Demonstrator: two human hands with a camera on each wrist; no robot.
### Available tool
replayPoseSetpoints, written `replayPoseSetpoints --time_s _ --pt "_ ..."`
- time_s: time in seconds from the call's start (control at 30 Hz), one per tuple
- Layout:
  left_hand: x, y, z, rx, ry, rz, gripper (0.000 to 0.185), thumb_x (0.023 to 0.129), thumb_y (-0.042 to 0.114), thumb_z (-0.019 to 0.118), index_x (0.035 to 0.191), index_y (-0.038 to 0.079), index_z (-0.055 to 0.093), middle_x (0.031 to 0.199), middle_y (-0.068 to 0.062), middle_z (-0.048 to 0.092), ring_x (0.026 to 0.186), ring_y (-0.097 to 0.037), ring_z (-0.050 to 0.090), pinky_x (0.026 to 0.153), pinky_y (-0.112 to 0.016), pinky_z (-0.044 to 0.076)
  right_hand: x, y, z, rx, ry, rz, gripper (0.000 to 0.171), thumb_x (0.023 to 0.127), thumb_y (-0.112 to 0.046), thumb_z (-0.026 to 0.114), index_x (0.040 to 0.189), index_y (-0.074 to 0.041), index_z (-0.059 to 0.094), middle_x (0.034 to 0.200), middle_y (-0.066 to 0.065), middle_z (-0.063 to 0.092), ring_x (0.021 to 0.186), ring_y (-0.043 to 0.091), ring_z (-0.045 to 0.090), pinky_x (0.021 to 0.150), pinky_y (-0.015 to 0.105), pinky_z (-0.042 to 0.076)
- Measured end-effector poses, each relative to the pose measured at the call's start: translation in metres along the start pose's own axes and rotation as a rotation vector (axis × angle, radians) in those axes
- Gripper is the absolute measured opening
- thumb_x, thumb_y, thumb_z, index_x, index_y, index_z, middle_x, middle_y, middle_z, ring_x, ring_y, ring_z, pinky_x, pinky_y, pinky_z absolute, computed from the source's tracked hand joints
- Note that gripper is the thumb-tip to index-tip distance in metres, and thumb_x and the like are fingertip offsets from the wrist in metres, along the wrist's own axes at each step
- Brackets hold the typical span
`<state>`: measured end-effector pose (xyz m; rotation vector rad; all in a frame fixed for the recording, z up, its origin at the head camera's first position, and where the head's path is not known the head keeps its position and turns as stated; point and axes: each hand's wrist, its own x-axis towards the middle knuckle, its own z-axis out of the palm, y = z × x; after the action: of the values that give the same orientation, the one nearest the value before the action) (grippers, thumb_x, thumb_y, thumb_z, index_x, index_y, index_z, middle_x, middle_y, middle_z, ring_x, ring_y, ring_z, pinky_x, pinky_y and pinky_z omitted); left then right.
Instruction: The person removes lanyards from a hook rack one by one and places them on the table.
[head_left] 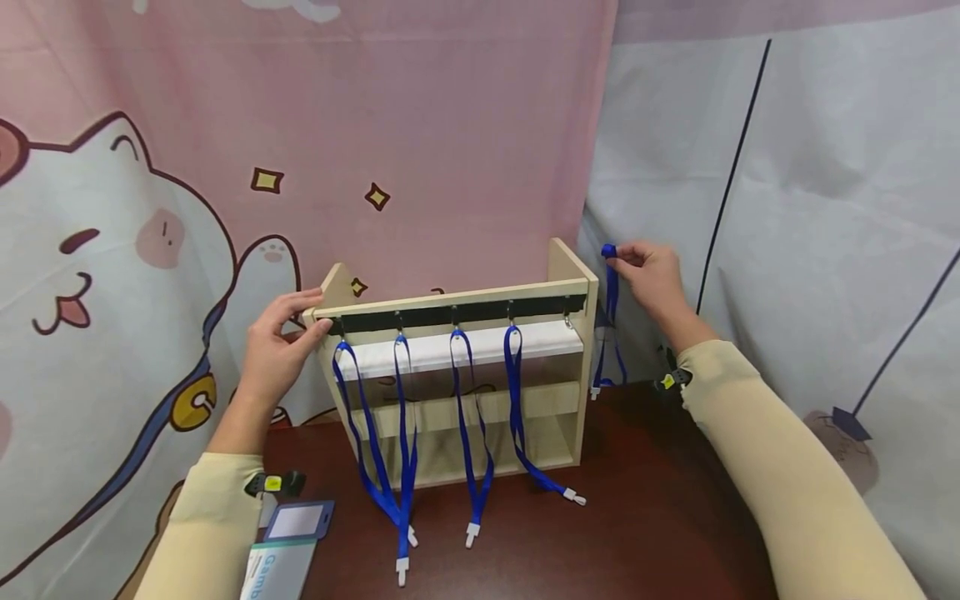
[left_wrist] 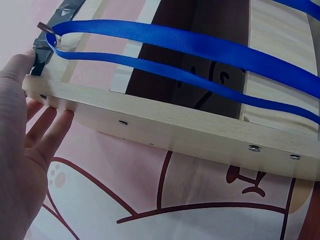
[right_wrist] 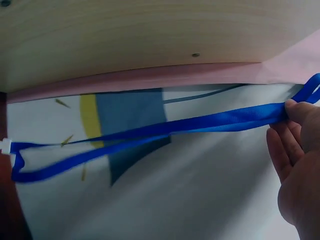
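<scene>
A light wooden rack [head_left: 450,296] stands on the table, with a black strip of hooks [head_left: 480,312] along its top rail. Several blue lanyards [head_left: 405,433] hang from the hooks, their white clips lying on the table. My left hand [head_left: 303,317] rests on the rack's top left corner. Its thumb is on the strip and its straight fingers [left_wrist: 50,130] lie against the side panel [left_wrist: 175,127], near the first hook [left_wrist: 47,30]. My right hand [head_left: 618,257] pinches the top loop of another blue lanyard [head_left: 612,292] just right of the rack. That lanyard [right_wrist: 200,125] hangs free with its white clip [right_wrist: 5,146] at the bottom.
The rightmost hook [head_left: 568,319] carries nothing. A badge holder [head_left: 296,521] and a printed card [head_left: 277,571] lie on the dark table [head_left: 660,517] by my left forearm. A pink cat-print curtain [head_left: 450,125] and a grey cloth [head_left: 825,208] hang close behind.
</scene>
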<state>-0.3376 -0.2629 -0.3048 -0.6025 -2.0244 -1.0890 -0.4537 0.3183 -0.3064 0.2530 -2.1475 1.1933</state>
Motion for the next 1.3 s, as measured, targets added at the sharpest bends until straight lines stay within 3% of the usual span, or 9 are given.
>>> replayPoseSetpoints --time_s 0.23,0.4,0.6,0.83,1.07,1.3 --pt "0.001 -0.015 0.001 0.006 0.001 -0.007 0.037 0.100 -0.002 0.079 0.137 -0.002 0.074 0.150 -0.014 0.067 0.118 0.001 0.058 0.083 -0.007 0.053 -0.014 0.016 0.006 -0.042 -0.037 -0.005 0.018 0.106 -0.014 0.078 0.113 0.002 0.082 0.108 0.018 0.082 0.090 0.005 0.067 0.072 0.014 0.049" --pt "0.000 -0.015 0.001 0.006 0.001 -0.008 0.037 0.100 -0.002 0.079 0.137 -0.002 0.073 0.150 -0.015 0.066 0.119 0.002 0.057 0.083 -0.006 0.052 -0.025 0.025 0.009 -0.063 -0.046 -0.034 0.019 0.106 -0.015 0.078 0.112 0.002 0.082 0.106 0.020 0.081 0.089 0.010 0.068 0.071 0.016 0.048" --pt "-0.001 -0.013 0.001 -0.007 0.003 -0.010 0.037 0.100 -0.003 0.078 0.137 -0.004 0.073 0.150 -0.016 0.066 0.121 0.001 0.057 0.083 -0.006 0.053 -0.040 0.037 0.014 -0.062 -0.073 0.025 0.018 0.108 -0.014 0.075 0.115 0.001 0.081 0.109 0.018 0.081 0.094 0.017 0.068 0.073 0.017 0.049" --pt "-0.001 -0.021 0.001 -0.001 0.002 -0.017 0.037 0.101 -0.001 0.079 0.137 0.001 0.074 0.151 -0.012 0.066 0.123 0.000 0.057 0.083 -0.007 0.053 -0.056 0.052 0.013 -0.030 -0.077 0.074 0.021 0.106 -0.013 0.076 0.116 0.005 0.080 0.110 0.023 0.080 0.087 0.007 0.066 0.069 0.013 0.050" --pt "-0.003 0.015 -0.001 -0.040 -0.001 -0.008 0.034 0.102 -0.003 0.077 0.135 -0.007 0.072 0.149 -0.020 0.065 0.120 0.000 0.057 0.083 -0.007 0.053 -0.069 0.069 0.017 -0.059 -0.088 0.100 0.020 0.105 -0.014 0.078 0.115 0.003 0.080 0.110 0.020 0.080 0.086 0.006 0.066 0.068 0.012 0.050" --pt "-0.003 0.017 -0.001 -0.041 -0.001 -0.005 0.034 0.102 -0.002 0.076 0.136 -0.007 0.072 0.149 -0.022 0.065 0.120 0.001 0.057 0.083 -0.007 0.052 -0.076 0.086 0.026 -0.080 -0.104 0.129 0.019 0.106 -0.016 0.078 0.114 0.002 0.081 0.109 0.019 0.080 0.088 0.013 0.068 0.067 0.015 0.050"
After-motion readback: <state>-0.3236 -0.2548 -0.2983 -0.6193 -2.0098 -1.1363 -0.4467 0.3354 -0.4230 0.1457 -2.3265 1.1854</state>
